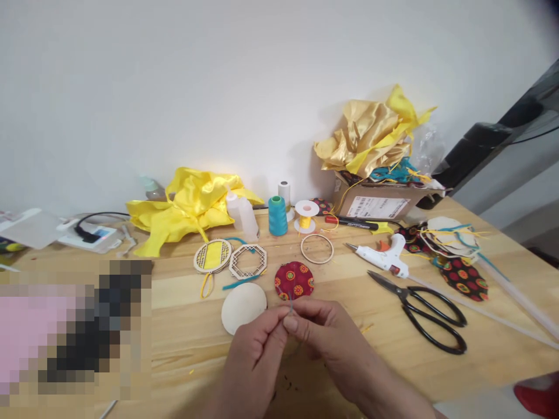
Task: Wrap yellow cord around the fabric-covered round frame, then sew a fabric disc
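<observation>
My left hand [261, 343] and my right hand [321, 329] meet at the fingertips, both closed in a pinch. A thin teal cord [290, 299] sticks up from between them; the rest of it is mostly hidden by the fingers. Just beyond the fingertips lies a round red patterned fabric piece [294, 280]. To the left of it is a cream disc [243, 308], partly behind my left hand. Farther back are an octagonal wooden lattice frame [262, 256], a round wooden frame with a yellow centre [213, 254] and a plain wooden ring [317, 237].
Black-handled scissors [404, 299] and a white glue gun [393, 259] lie on the right. Behind stand a teal thread cone [278, 218], a yellow spool [305, 221] and a squeeze bottle [244, 215]. Yellow satin [187, 203] is back left; a cardboard box [349, 201] overflows with fabric.
</observation>
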The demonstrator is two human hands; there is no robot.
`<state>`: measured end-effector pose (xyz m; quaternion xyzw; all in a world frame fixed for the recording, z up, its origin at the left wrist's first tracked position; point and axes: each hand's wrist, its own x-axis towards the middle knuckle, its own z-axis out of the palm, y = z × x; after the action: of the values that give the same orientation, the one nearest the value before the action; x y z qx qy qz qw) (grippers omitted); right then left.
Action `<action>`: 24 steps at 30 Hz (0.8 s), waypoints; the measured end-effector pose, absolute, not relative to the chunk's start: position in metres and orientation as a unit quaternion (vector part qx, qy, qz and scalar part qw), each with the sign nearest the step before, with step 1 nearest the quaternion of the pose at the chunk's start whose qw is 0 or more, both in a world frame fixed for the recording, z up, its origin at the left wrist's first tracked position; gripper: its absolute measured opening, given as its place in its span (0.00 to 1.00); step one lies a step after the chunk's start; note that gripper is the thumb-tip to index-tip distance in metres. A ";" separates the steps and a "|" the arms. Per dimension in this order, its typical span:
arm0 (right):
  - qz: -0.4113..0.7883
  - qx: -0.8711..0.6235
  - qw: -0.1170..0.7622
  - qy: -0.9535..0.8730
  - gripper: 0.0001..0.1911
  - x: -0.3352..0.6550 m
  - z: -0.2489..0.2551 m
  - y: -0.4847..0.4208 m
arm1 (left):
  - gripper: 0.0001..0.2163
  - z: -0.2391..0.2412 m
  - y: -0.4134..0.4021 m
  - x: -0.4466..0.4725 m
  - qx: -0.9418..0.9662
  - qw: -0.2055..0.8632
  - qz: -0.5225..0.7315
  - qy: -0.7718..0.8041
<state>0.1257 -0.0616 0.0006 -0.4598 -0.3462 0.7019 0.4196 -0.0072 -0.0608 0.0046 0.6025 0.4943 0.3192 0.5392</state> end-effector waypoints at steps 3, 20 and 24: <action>0.718 -0.460 0.418 -0.313 0.10 0.125 -0.001 -0.064 | 0.13 0.005 -0.063 -0.010 0.610 0.535 0.303 0.499; 0.708 -0.456 0.460 -0.281 0.09 0.129 -0.017 -0.062 | 0.13 0.003 -0.070 -0.009 0.564 0.541 0.284 0.556; 0.695 -0.467 0.471 -0.279 0.08 0.131 -0.019 -0.060 | 0.13 0.001 -0.071 -0.013 0.574 0.523 0.261 0.573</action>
<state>0.1312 -0.0596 -0.0189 -0.4669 -0.2788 0.6946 0.4709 -0.0133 -0.0707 0.0011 0.5739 0.5732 0.2613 0.5232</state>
